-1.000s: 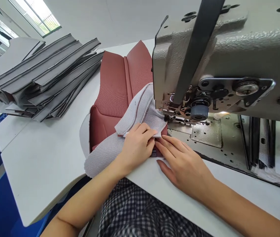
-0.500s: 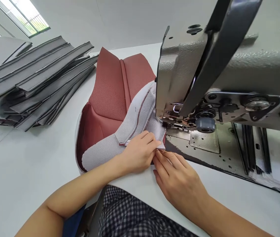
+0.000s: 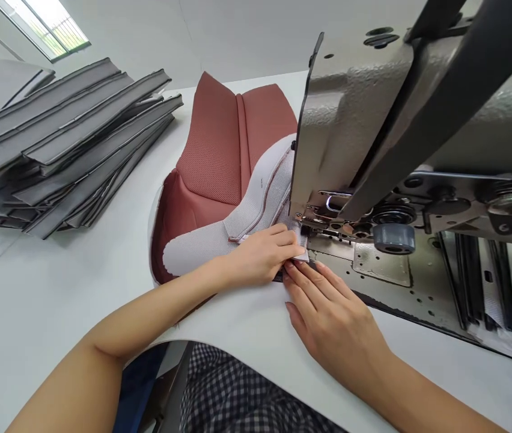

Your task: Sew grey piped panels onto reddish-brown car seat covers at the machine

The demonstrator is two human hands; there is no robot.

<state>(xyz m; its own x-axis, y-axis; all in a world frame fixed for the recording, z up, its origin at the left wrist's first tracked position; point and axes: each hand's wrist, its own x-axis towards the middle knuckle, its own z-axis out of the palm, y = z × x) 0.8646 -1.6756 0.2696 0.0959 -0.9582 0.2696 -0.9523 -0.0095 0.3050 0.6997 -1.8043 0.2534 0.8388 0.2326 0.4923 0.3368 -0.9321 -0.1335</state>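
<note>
A red leather seat cover [image 3: 211, 147] with perforated panels lies folded, its pale grey fabric backing [image 3: 202, 248] turned up along the near side. Its right end sits at the needle area of a sewing machine [image 3: 328, 138]. My left hand [image 3: 260, 257] is closed on the near edge of the backing, thumb and fingers pinching the layers just in front of the needle area. Beside it, my right hand [image 3: 335, 316] lies with fingers stretched out, the tips touching the cover's near corner and the machine bed's edge. The presser foot and needle are largely hidden by the machine head.
A pile of grey, dark-edged panels [image 3: 89, 138] occupies the left of the white table [image 3: 80, 294]. Dark strips [image 3: 467, 276] lie at the right of the machine bed [image 3: 382, 264]. A black strap-like bar [image 3: 427, 126] crosses in front of the machine head.
The seat cover has shifted away from me and slightly right, with my left hand still on it. My right hand's fingers lie flatter. The view has also shifted a little.
</note>
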